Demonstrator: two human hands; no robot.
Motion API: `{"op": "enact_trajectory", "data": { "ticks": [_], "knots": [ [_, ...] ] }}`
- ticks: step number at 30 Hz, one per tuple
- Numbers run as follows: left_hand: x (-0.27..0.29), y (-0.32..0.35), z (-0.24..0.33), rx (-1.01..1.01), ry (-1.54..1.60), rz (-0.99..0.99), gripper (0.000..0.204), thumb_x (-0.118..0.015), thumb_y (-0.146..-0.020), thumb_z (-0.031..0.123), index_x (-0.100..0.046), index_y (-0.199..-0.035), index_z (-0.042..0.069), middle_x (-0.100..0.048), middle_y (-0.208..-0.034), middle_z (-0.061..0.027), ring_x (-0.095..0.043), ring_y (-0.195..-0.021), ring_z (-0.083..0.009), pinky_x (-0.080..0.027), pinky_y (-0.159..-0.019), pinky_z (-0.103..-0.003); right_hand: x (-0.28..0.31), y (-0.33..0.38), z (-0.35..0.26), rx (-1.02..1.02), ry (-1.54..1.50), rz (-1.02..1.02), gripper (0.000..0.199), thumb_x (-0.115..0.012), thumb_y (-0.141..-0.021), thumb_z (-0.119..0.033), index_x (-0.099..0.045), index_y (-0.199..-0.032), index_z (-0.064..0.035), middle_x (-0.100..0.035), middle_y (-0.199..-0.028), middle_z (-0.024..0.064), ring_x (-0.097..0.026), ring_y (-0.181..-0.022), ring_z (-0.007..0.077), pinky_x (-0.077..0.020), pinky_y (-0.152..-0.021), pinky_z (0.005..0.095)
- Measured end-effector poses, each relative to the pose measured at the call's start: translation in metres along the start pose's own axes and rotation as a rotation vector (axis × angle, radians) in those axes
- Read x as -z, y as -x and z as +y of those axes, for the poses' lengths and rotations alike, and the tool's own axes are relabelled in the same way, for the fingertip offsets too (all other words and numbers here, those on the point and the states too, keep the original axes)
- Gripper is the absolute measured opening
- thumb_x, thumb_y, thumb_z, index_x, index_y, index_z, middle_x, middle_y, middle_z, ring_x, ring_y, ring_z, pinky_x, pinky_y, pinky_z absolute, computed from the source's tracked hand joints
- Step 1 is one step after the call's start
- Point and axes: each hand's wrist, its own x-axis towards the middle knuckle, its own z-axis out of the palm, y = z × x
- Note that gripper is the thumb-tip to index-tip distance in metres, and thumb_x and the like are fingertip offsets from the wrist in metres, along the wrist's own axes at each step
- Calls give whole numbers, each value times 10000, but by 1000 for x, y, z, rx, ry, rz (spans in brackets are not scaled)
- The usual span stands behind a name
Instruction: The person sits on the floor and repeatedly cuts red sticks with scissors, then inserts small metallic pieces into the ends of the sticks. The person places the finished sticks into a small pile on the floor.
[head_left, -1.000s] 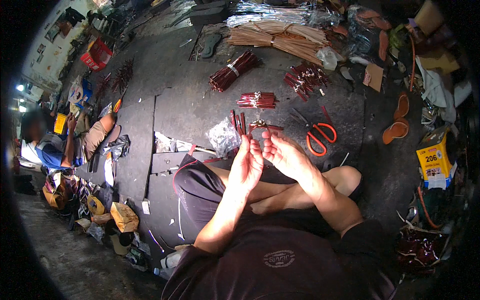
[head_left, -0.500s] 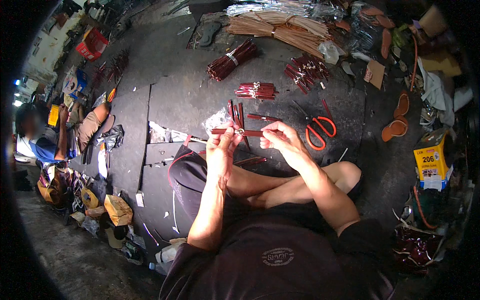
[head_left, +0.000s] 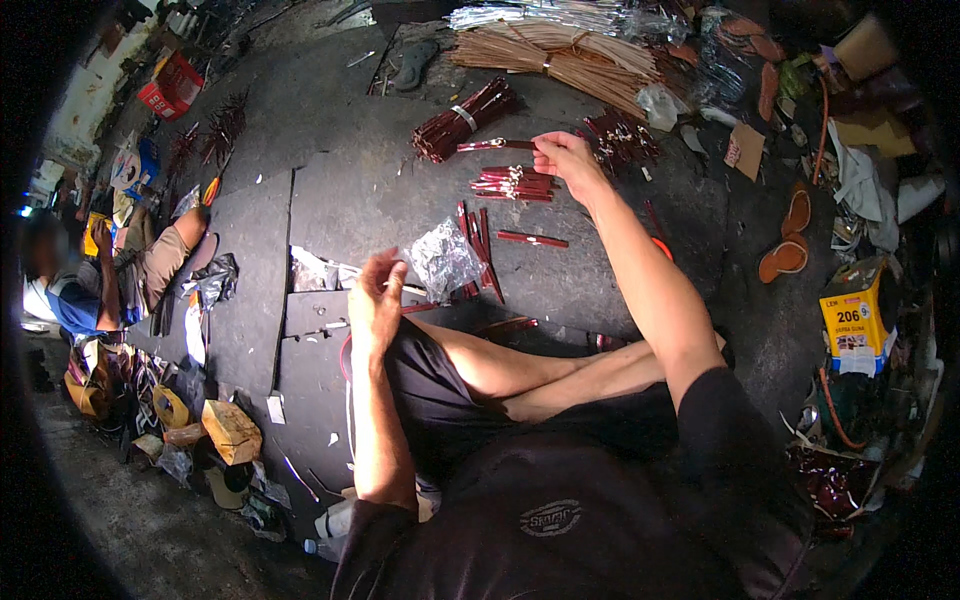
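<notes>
The person sits cross-legged on the dark floor (head_left: 330,190), with everything spread out in front so it is easy to reach.

The right hand (head_left: 565,160) is stretched far forward. Its fingers are pinched shut on one end of a thin red stick (head_left: 495,145), so the stick pokes out sideways, level with the floor. The stick is up in the air, between a big tied bundle of red sticks (head_left: 465,118) and a small pile of red sticks (head_left: 515,183). The small pile lies just under the hand, near enough to drop the stick onto it.

The left hand (head_left: 375,300) is held up close to the body, above the knee. Its fingers are curled loosely. Something thin and pale seems to sit between the fingertips, but it is too small to tell what.

Just beside that hand lies a crumpled piece of shiny foil (head_left: 443,262). A few loose red sticks (head_left: 480,240) lie next to the foil, pointing away from the person.

Far off at the top is a large bundle of pale tan sticks (head_left: 560,55). At the left edge sits another person (head_left: 90,290).
</notes>
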Motion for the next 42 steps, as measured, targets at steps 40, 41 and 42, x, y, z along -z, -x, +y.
{"op": "enact_trajectory", "data": {
  "ticks": [40, 41, 42],
  "knots": [
    [-115, -34, -43, 274, -84, -404, 403, -581, -935, 375, -694, -1028, 0, -721, -819, -125, -698, -803, -190, -540, -747, -308, -42, 152, 134, -176, 823, -36, 199, -670, -894, -191, -615, -954, -9, -678, -824, 138, -681, -746, 215, -549, -667, 345],
    [-114, -32, -46, 346, 32, -415, 433, -587, -936, 395, -686, -1032, -15, -716, -814, -118, -693, -795, -185, -541, -745, -298, -42, 150, 112, -264, 645, -147, 205, -663, -903, -185, -604, -977, -3, -676, -845, 129, -672, -742, 203, -544, -671, 347],
    [-117, -29, -48, 415, 152, -431, 464, -592, -937, 415, -679, -1036, -29, -711, -809, -112, -687, -787, -180, -542, -742, -288, -43, 153, 82, -354, 467, -250, 211, -656, -912, -178, -593, -1000, 3, -675, -865, 119, -662, -738, 192, -538, -674, 349]
  ]
}}
